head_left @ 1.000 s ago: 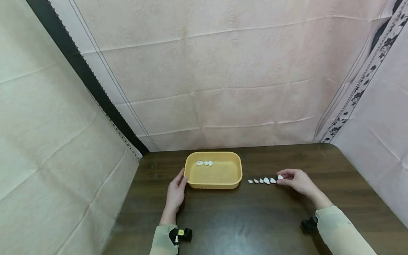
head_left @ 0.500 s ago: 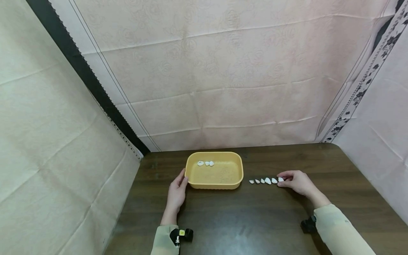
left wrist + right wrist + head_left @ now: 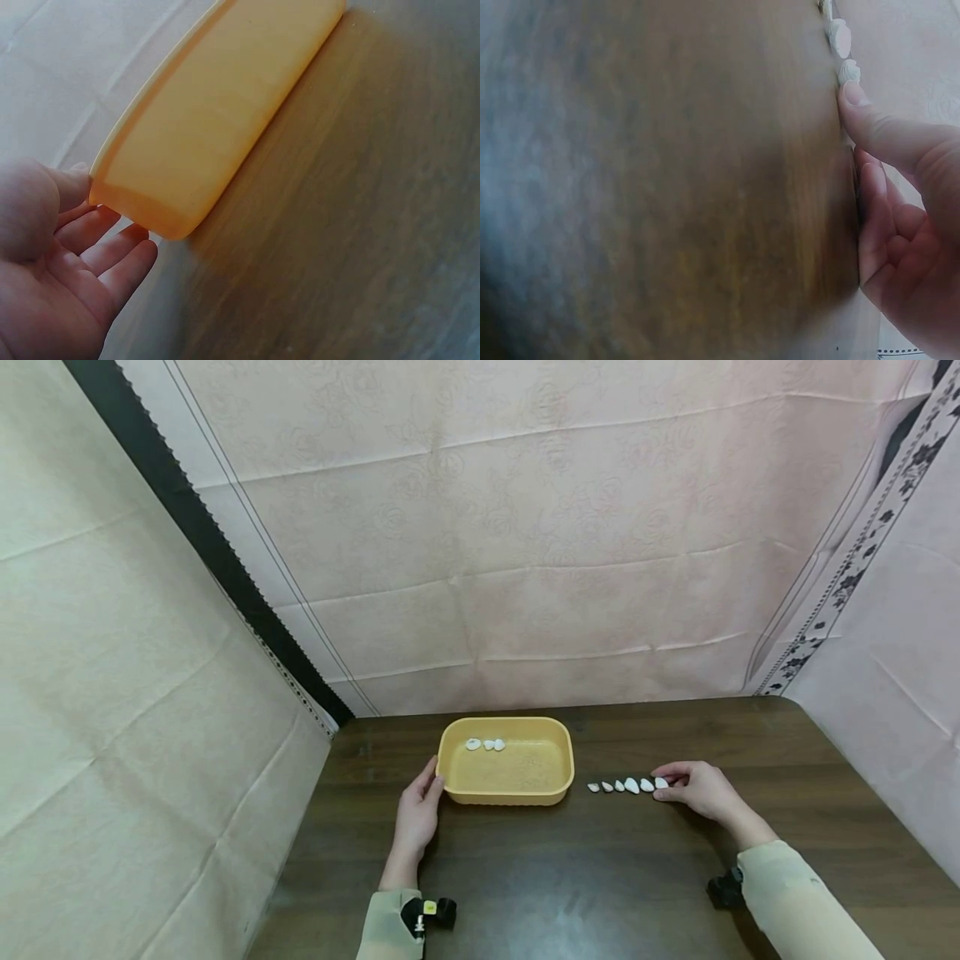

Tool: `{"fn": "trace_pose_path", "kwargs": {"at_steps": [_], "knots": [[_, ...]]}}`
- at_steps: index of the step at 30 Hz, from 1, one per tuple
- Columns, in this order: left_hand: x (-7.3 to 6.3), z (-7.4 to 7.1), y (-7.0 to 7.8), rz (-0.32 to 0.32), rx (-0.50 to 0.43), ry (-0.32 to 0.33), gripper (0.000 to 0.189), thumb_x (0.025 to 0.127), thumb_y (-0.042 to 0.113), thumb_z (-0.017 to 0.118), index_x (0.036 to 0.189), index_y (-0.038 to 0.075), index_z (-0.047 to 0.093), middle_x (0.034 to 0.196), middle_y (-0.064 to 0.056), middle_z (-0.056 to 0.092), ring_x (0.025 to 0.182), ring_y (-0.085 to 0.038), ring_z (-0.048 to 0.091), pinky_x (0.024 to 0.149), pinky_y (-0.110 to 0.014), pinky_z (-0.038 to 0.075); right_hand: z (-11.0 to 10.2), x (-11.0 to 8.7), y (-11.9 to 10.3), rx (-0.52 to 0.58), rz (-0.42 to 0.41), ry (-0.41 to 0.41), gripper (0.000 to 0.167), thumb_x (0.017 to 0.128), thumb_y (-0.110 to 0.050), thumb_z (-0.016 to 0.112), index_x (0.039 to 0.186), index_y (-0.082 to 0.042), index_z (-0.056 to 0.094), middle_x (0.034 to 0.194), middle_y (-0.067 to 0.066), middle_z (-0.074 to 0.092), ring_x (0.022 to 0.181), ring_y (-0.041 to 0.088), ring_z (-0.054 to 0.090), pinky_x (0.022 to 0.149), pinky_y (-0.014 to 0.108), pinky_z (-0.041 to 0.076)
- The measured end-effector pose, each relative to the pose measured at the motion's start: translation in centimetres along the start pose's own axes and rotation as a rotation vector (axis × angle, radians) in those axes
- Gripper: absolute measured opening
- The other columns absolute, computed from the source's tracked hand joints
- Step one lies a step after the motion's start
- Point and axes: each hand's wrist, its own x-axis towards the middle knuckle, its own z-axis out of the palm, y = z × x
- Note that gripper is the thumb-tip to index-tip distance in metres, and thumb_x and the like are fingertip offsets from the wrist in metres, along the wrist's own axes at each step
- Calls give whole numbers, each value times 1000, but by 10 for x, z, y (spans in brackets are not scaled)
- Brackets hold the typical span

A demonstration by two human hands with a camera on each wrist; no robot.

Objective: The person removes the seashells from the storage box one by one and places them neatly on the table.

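On the table in the head view is a yellow plastic tray, with three white seashells inside near its far wall. My left hand grips the tray's left end; in the left wrist view the thumb is at the rim and the fingers are against the end wall. To the right of the tray runs a row of several small pale seashells. At the row's right end, my right hand pinches a white seashell between thumb and fingers. A ridged shell shows beside the thumb in the right wrist view.
The dark wooden table has its far edge just behind the tray. Pale cloth hangs behind it, with more cloth on the left and right sides. A black wrist camera sits on the left sleeve, another on the right.
My right hand has brought its seashell slightly down, level with the end of the row. The left hand keeps its grip on the tray. The head view has shifted a little.
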Motion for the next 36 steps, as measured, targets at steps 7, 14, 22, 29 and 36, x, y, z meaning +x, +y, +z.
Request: {"fn": "trace_pose_path", "kwargs": {"at_steps": [7,14,22,29,36], "knots": [[0,2,2,-2,4,5,50,114,17,55,161,5,46,164,-10,47,152,-29,42,123,-50,36,0,0,1,2,-8,0,41,90,-28,89,123,-5,78,104,5,73,84,21,60,72,35,52],[-1,2,2,-2,14,1,50,114,18,55,162,5,45,165,-11,46,153,-30,42,123,-52,36,1,1,4,-3,5,5,43,90,-29,89,125,-7,78,106,6,73,85,21,60,73,33,52],[-1,1,2,-12,17,-1,50,115,19,53,163,6,45,166,-8,45,153,-29,40,124,-52,35,1,1,5,-6,2,10,45,89,-29,90,126,-6,78,107,8,73,85,21,59,72,32,51],[-1,1,0,-2,14,-3,50,115,19,53,163,6,44,166,-7,45,153,-28,41,124,-51,35,0,-1,5,-16,-5,14,47,89,-30,90,126,-5,77,107,8,73,85,22,59,73,34,51],[0,1,0,-2,11,-4,51,115,20,53,163,6,44,166,-9,45,154,-29,40,124,-52,34,-2,-2,6,-7,-13,14,45,89,-30,90,124,-4,77,105,6,72,86,22,60,75,38,53]]}}
